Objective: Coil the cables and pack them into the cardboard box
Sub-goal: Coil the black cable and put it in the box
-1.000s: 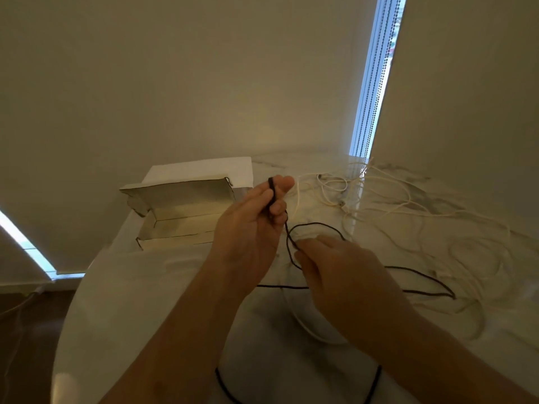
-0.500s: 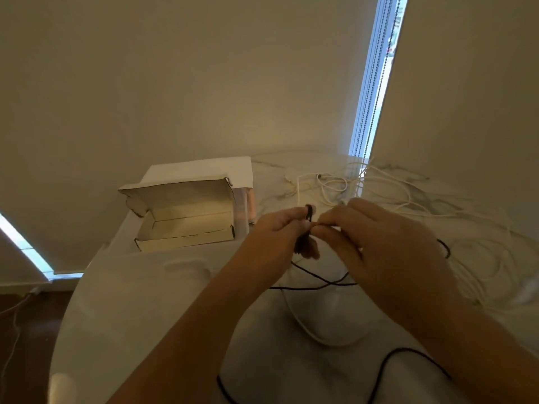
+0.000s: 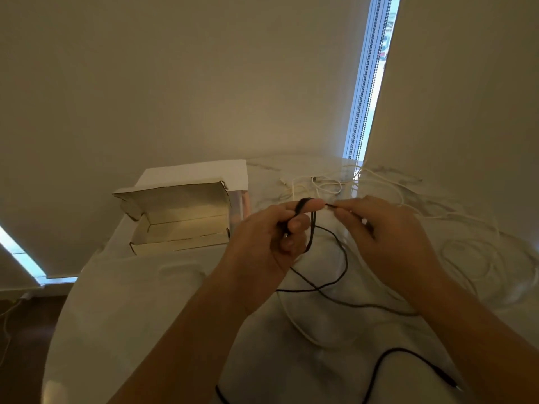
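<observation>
A thin black cable [image 3: 341,252] loops over the white table, and small loops of it hang from my left hand [image 3: 271,243], which is closed around them. My right hand [image 3: 385,234] pinches the same black cable just right of my left fingertips. The rest of the black cable trails toward me, its plug end [image 3: 450,384] lying at the lower right. An open cardboard box [image 3: 178,220] with its lid up stands to the left of my hands. Loose white cables [image 3: 466,252] lie tangled on the right.
The round white table [image 3: 131,316] ends at a curved edge on the left, with dark floor below. Walls and a narrow window strip with bead chains [image 3: 367,83] close off the far side. A white cable [image 3: 297,322] curves under my hands.
My right hand rose from the table and met my left at the cable; both now sit a little higher. Another loop of black cable has gathered over my left fingers.
</observation>
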The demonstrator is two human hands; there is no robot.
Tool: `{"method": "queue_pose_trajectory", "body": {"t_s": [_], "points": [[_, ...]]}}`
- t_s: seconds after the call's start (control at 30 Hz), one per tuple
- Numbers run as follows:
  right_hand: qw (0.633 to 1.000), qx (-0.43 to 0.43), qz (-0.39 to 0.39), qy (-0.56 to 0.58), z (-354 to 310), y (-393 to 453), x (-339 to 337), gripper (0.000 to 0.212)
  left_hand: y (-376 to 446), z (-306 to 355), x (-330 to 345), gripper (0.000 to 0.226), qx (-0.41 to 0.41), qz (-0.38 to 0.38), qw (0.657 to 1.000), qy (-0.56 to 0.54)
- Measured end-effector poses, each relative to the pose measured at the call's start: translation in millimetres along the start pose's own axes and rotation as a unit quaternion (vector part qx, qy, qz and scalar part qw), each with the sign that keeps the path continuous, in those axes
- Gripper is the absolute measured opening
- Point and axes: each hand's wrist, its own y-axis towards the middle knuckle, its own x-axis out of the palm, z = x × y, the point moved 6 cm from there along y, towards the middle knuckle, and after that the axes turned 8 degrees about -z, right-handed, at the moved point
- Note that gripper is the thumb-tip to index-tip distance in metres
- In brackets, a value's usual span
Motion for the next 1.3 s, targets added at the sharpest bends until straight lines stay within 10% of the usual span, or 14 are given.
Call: {"method": "queue_pose_trajectory", "body": {"t_s": [0.57, 0.9, 1.3], "points": [[0.979, -0.096, -0.181, -0.006, -74, -33, 35, 0.04, -4, 37, -48, 0.022, 0.192, 0.146, 0.97, 0.025], [0.99, -0.127, -0.041, -0.038, -69, -23, -3, 0.028, 1, 9, -22, 0.029, 0.048, 0.091, 0.926, 0.363], [0.998, -0.035, 0.048, -0.02, -12, -3, -24, 0.025, -1, -1, -6, 0.043, -0.04, -0.006, 0.978, 0.205]]}}
